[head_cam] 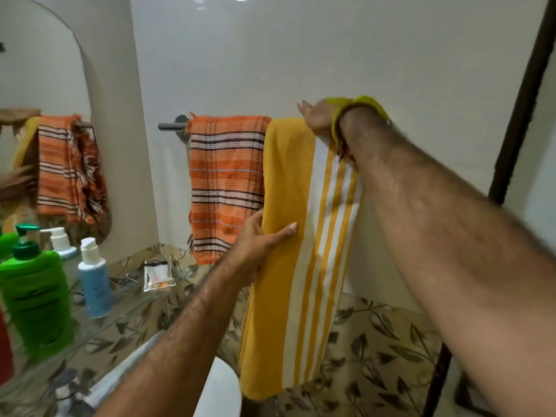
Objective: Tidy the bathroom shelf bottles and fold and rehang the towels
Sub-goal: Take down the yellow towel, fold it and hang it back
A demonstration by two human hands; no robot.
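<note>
Glass shelf [99,299]: nearest to us on the left. On it stand the green bottle [36,296] and the blue bottle [94,284], upright and a little apart. We judge that a left elbow swinging back could knock them, because the forearm passes close to the shelf edge.

Left hand [255,245]: we hold the left edge of the yellow towel [288,236] about halfway down, thumb in front and the fingers curled behind the cloth. A hard pull downward here may drag the whole towel off the bar.

Yellow towel: it hangs folded over the towel bar [168,126], just beside the orange towel [225,182], and their edges seem to touch. If we slide it to the left, it may push the orange one into a bunch.

Right hand [316,118]: it lies on top of the towel at the bar, thumb raised. Whether the fingers clasp the bar or only press the fold we cannot tell, as they are hidden behind it. If this hand lifts too early, nothing keeps the fold in place and the two hanging halves may become uneven.
</note>
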